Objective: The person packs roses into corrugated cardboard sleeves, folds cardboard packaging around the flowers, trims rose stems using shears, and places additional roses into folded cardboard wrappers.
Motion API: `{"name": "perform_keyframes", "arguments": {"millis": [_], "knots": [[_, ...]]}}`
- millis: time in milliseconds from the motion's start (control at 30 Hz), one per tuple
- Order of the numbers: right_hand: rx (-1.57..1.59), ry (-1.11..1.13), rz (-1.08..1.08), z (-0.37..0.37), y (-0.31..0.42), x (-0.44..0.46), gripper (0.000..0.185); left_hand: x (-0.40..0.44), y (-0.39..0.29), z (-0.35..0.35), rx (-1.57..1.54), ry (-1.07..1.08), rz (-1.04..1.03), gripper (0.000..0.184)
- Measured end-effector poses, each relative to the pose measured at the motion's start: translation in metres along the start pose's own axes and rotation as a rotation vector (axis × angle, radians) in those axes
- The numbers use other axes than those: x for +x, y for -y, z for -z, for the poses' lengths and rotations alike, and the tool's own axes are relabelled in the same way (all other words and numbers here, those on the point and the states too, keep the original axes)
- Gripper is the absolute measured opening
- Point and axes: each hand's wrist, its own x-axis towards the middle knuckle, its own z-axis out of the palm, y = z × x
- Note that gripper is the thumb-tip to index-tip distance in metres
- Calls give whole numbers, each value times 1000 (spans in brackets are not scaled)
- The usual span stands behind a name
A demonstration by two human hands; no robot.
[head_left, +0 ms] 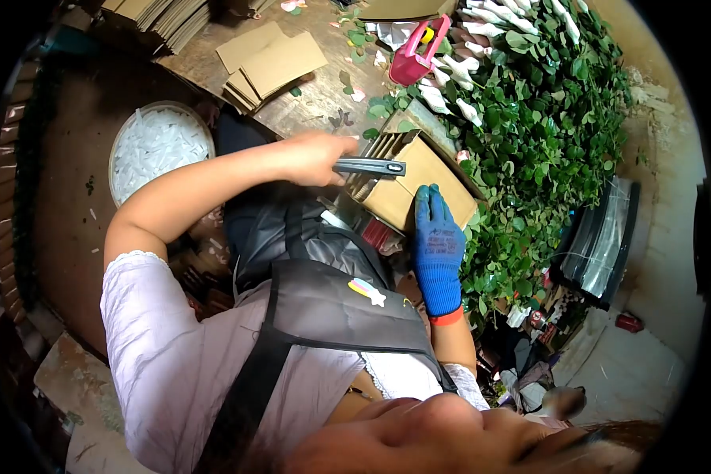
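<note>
Folded cardboard (430,178) sits at the tabletop's (316,103) near edge. Leftmost, a round tub (112,164) holds white strips (162,150); next, the bare left hand (320,158) grips a dark handled tool (369,167) over the cardboard's left part; the gloved right hand (438,241), holding nothing, lies flat on it, green leaves (529,150) beyond.

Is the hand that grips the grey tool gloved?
No: the left hand around the tool is bare.

The left arm (166,207) bends at the elbow (126,229), its bare forearm (233,174) slanting far and right to the left hand (316,158), curled in a grip. The blue-gloved right hand (439,241) lies flat, its fingers (424,207) straight, together and pointing far.
</note>
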Motion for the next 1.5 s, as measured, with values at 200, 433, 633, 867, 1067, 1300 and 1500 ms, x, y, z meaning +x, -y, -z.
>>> {"name": "perform_keyframes", "arguments": {"millis": [200, 433, 633, 867, 1067, 1300, 1500], "knots": [[-5, -32, -8, -5, 0, -1, 63, 2, -2, -8, 64, -47, 74, 40], [1, -21, -14, -1, 3, -1, 64, -33, 38, -30, 428, -479, -63, 39], [12, -25, -24, 3, 5, 0, 68, -46, 20, -59, 946, -563, -353, 37], [11, -42, -19, 4, 5, -1, 69, -22, 24, -45, 1001, -529, -590, 29], [32, -121, -7, -4, 3, -2, 67, 5, 40, -22, 842, -475, -650, 9], [27, -72, -19, 0, 3, 0, 64, 36, 70, 10, 843, -635, -792, 24], [59, -84, -34, 3, 4, 0, 63, 85, 66, 18, 856, -818, -582, 20]]}}
